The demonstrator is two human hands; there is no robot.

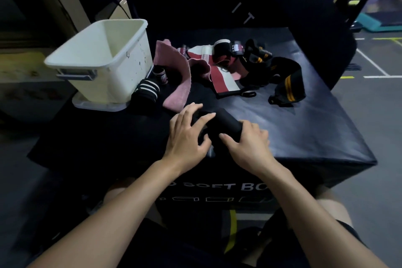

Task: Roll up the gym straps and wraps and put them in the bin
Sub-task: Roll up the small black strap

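Currently, step in hand: both hands are rolling a black wrap [227,123] on the near part of the black soft box [304,128], which is serving as the desk.
Left hand [187,135]: its fingers are lying spread and fairly straight over the left end of the roll, pressing it down rather than closing round it.
Right hand [248,143]: its grip is curling round the right end of the roll, thumb on the near side.
Doing it well: I judge that even pressure from both ends is keeping the turns tight and the edges in line; any loose tail is hidden under the hands, so how much is left to roll cannot be told.
Bin [102,59]: the white bin is standing at the far left of the box; its visible inner walls are showing nothing inside, though the bottom is out of sight.
Beside the bin: a black-and-white striped roll [148,90] and a small pink-marked roll [161,74] are waiting just outside it.
Unrolled pile: a pink wrap [178,72], a maroon-and-white wrap [221,78] and a black wrap with orange stripes [287,80] are lying tangled behind the hands.
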